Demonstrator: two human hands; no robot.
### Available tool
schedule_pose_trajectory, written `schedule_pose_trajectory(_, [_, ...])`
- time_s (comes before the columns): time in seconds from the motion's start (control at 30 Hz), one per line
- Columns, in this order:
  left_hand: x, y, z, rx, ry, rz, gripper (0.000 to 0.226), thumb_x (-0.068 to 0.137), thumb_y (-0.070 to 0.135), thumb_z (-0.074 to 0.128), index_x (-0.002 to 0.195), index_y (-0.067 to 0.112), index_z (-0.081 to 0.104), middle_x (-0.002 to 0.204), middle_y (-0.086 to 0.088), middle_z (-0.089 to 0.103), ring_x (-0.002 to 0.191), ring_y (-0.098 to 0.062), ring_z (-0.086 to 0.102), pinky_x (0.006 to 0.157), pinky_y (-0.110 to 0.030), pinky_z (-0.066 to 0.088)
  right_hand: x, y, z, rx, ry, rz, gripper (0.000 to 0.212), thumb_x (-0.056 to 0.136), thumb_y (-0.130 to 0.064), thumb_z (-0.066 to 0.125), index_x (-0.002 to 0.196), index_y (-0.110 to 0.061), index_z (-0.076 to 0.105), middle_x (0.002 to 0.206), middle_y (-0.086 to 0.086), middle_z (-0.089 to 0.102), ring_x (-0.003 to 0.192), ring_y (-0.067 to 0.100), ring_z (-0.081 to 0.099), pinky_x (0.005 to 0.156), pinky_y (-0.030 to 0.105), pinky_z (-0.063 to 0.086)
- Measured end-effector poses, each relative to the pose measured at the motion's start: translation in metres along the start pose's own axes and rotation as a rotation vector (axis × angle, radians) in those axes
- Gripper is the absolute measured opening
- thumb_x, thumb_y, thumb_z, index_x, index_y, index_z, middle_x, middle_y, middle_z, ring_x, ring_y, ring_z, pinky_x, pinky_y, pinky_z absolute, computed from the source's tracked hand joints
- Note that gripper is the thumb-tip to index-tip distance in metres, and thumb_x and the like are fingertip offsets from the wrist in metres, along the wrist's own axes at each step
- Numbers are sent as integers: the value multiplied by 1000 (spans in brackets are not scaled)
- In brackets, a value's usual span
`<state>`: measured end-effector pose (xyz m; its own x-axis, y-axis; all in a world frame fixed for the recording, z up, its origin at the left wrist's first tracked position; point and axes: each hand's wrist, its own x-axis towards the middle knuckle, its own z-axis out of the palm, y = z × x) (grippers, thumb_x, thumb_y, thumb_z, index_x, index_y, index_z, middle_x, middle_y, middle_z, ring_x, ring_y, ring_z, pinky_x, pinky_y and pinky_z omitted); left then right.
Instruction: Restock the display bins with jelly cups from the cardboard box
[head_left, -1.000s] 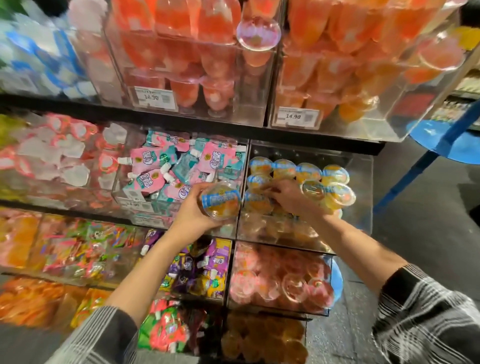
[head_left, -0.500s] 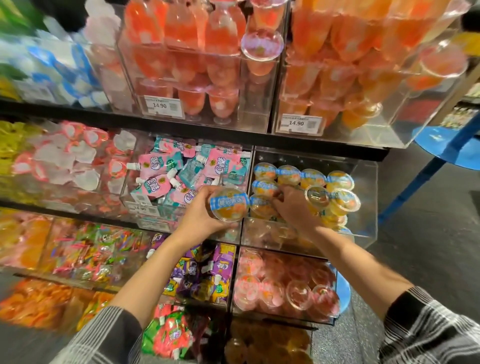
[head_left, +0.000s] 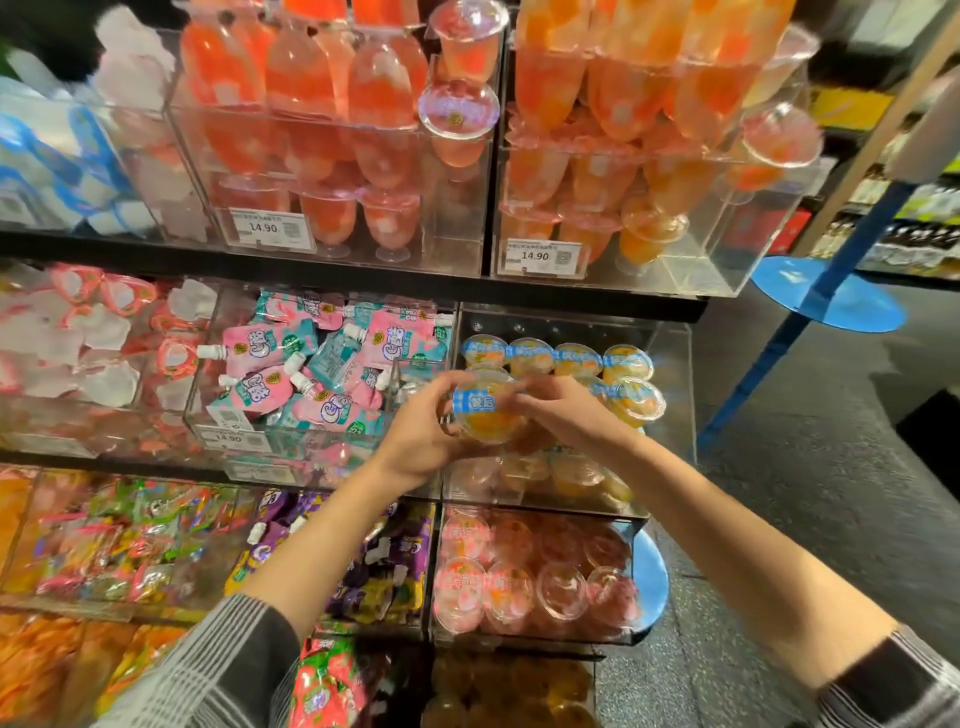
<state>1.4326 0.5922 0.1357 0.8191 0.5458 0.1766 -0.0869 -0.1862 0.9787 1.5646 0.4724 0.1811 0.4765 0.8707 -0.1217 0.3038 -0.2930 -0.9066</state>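
Note:
An orange jelly cup (head_left: 485, 410) with a blue label band is held between both hands, in front of a clear display bin (head_left: 670, 395) on the middle shelf. My left hand (head_left: 421, 436) grips the cup from the left and below. My right hand (head_left: 566, 410) holds its right side with curled fingers. Inside the bin, a back row of matching orange cups (head_left: 556, 358) stands upright, and one tilted cup (head_left: 634, 402) lies at the right. More cups fill the bin's lower part. No cardboard box is in view.
A bin of pink and teal pouches (head_left: 322, 374) sits left of the hands. Tall goblet jellies (head_left: 332, 114) fill the upper shelf bins. Pink jelly cups (head_left: 530, 571) lie in the bin below. A blue stand (head_left: 826, 291) rises at the right over dark floor.
My left hand carried the cup rightward to the bin front. My right hand left the cups in the bin and took hold of that cup's right side.

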Motion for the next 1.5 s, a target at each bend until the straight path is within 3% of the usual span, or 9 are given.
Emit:
schedule_pose_trajectory(0.17, [11,4,19,-128,-97,-123,68,67,17,85,126,17,50,139,-6,49,121,-12,53,94,-22,49,1,21,-25,185,170,120,17,91,-23,63,88,-7,67,71,4,67,63,17,67,69,37,60])
schedule_pose_trajectory(0.23, [14,-2,15,360,-105,-92,64,82,23,73,138,18,42,148,-1,36,139,-22,33,116,-20,16,4,32,-37,210,312,158,22,93,-23,61,95,-2,67,71,6,68,62,18,69,68,37,61])
schedule_pose_trajectory(0.3, [12,-19,8,1107,-231,25,73,92,44,54,151,20,18,157,3,18,148,-21,1,115,-36,-21,7,42,-45,100,381,174,22,94,-22,60,96,-1,68,66,3,67,52,10,67,60,30,60])
schedule_pose_trajectory(0.4, [6,-38,3,1563,-390,46,71,91,56,8,146,20,-19,159,5,-16,136,-23,-37,104,-54,-29,14,57,-46,-122,322,251,27,93,-27,61,84,-2,68,54,-2,65,49,10,65,57,29,59])
schedule_pose_trajectory(0.53, [9,-45,3,1530,-369,18,91,71,65,-15,151,20,-12,158,8,-16,128,-15,-45,102,-52,-31,31,63,-37,-112,314,325,41,90,-43,60,81,-4,70,67,12,72,70,30,71,74,47,58])
schedule_pose_trajectory(0.77, [6,-39,1,1364,-365,-38,78,93,57,32,152,21,-4,160,8,-4,136,-11,-35,103,-51,-30,20,66,-33,-89,223,257,34,92,-37,60,72,-9,64,61,6,69,55,18,68,63,33,57])
schedule_pose_trajectory(0.97, [5,-46,3,1286,-322,-4,82,93,40,50,152,21,-2,160,8,2,140,-11,-30,103,-47,-33,33,87,-24,-506,188,243,50,94,-42,55,54,-12,47,54,0,48,55,18,47,52,29,34])
schedule_pose_trajectory(1.23, [6,-48,4,1359,-352,-15,85,92,46,47,152,20,-7,158,7,-13,139,-14,-34,105,-53,-29,44,111,-14,-476,219,252,50,94,-46,52,82,1,67,78,11,66,74,26,62,68,35,47])
schedule_pose_trajectory(1.5, [3,-46,4,1130,-363,-50,95,87,50,57,152,22,-7,153,13,-16,137,-8,-35,112,-36,-24,38,108,-14,-455,342,222,46,87,-50,60,95,-4,57,82,10,67,75,28,63,66,37,50])
